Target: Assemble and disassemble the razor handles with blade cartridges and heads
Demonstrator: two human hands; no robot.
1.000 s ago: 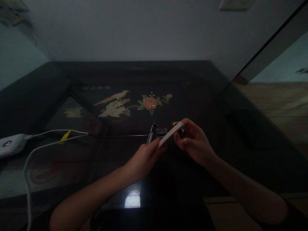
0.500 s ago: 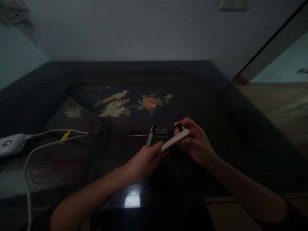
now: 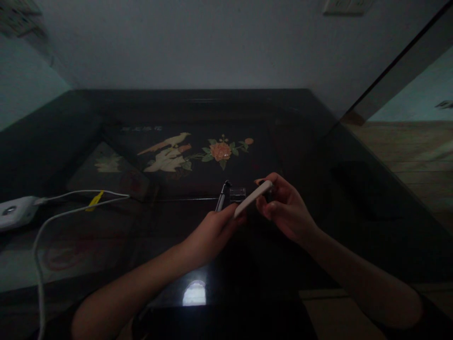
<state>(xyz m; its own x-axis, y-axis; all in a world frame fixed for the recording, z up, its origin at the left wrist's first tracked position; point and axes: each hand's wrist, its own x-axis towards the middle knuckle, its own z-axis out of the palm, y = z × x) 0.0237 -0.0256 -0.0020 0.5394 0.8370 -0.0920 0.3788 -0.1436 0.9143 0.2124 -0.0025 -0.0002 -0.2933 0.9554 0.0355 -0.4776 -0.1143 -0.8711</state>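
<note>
My left hand (image 3: 215, 233) is closed round the lower end of a flat white phone-shaped slab (image 3: 253, 198), which I see nearly edge-on, tilted up to the right. My right hand (image 3: 285, 205) is at the slab's upper end, thumb and fingers curled in a pinch. Something small and dark shows there, but the slab mostly hides it, so its kind is unclear. Just past my left hand lies a slim pen-like stick (image 3: 221, 199), silver and black. Right beside it is a small clear plastic piece (image 3: 238, 194), partly covered by the slab.
The dark glossy table (image 3: 198, 106) carries a bird-and-flower picture (image 3: 220, 152). At the left lies a white device (image 3: 17, 213) with a white cable (image 3: 41, 245) bearing a yellow tag (image 3: 95, 201). A dark flat object (image 3: 368, 189) lies at the right. Behind stands a wall (image 3: 184, 47).
The slab has shifted slightly left and its upper end now covers the small black thing that showed at my right fingertips. Both hands have otherwise barely moved.
</note>
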